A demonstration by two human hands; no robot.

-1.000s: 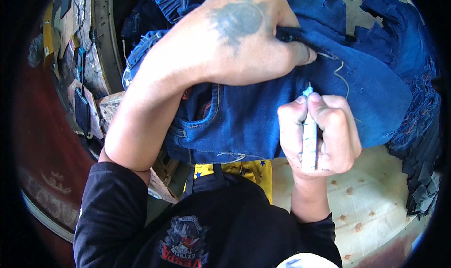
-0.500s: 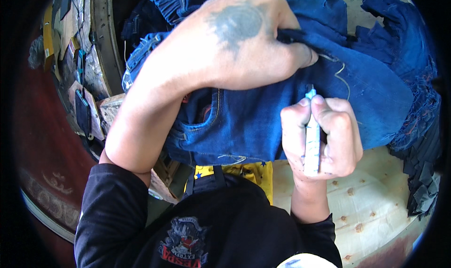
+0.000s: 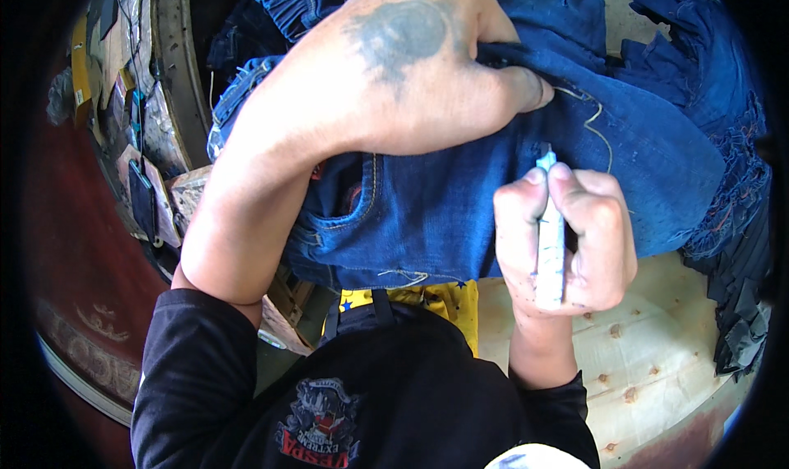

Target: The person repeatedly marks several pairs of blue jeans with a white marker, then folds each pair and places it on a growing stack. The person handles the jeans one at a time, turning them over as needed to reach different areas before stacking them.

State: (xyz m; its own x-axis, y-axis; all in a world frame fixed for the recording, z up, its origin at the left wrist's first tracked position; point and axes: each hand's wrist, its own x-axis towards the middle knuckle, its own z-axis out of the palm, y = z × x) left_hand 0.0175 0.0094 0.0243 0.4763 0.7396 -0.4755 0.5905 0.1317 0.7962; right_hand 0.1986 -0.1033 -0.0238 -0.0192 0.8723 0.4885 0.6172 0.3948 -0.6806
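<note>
A pair of blue jeans (image 3: pixel 436 214) lies across in front of me, its pocket edge and pale stitching visible on the left. My left hand (image 3: pixel 436 83) is closed on the denim, thumb and fingers pinching a dark fold near its upper middle; most of its fingers are hidden behind the hand. Just below and to the right, my right hand (image 3: pixel 571 239) grips a small blade tool (image 3: pixel 551 255) with a flat white handle and light blue collar. Its short dark tip points away from me, close over the denim. A loose pale thread (image 3: pixel 604 132) curls right of my left thumb.
More denim (image 3: pixel 690 50) with frayed edges is heaped at the far right, above dark cloth scraps (image 3: pixel 740 329). A pale padded surface (image 3: pixel 649 346) lies at lower right. On the left, a cluttered shelf holds a phone-like dark object (image 3: pixel 141 200), beside a dark red curved surface (image 3: pixel 82 264).
My left hand and the denim under it have shifted slightly left. The right hand and blade tool have moved a few pixels; both grips are unchanged.
</note>
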